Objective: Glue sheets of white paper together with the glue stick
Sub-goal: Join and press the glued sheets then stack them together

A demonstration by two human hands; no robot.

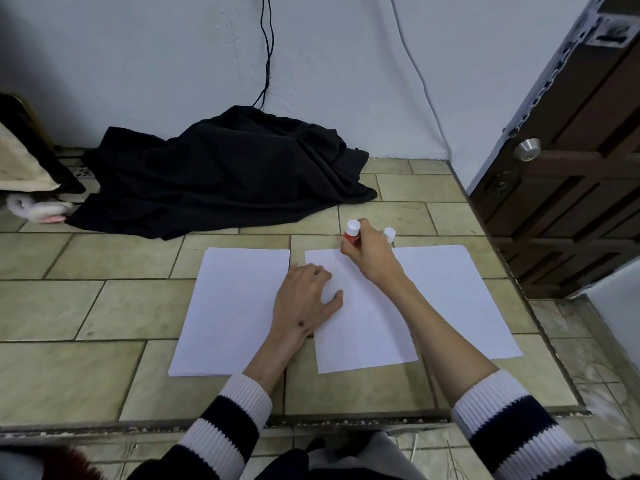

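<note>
Three lots of white paper lie on the tiled floor: a left stack (230,310), a middle sheet (363,327) and a right stack (460,299) partly under it. My left hand (308,294) rests flat on the middle sheet's left edge, fingers spread. My right hand (369,252) grips a red glue stick (351,233) with a white end up, its lower end down at the top edge of the middle sheet. A white cap (389,234) stands on the floor just behind that hand.
A heap of black cloth (225,174) lies by the wall beyond the papers. A dark wooden door (568,168) stands at the right. Cables hang down the wall (266,50). A floor edge runs along the front near my knees.
</note>
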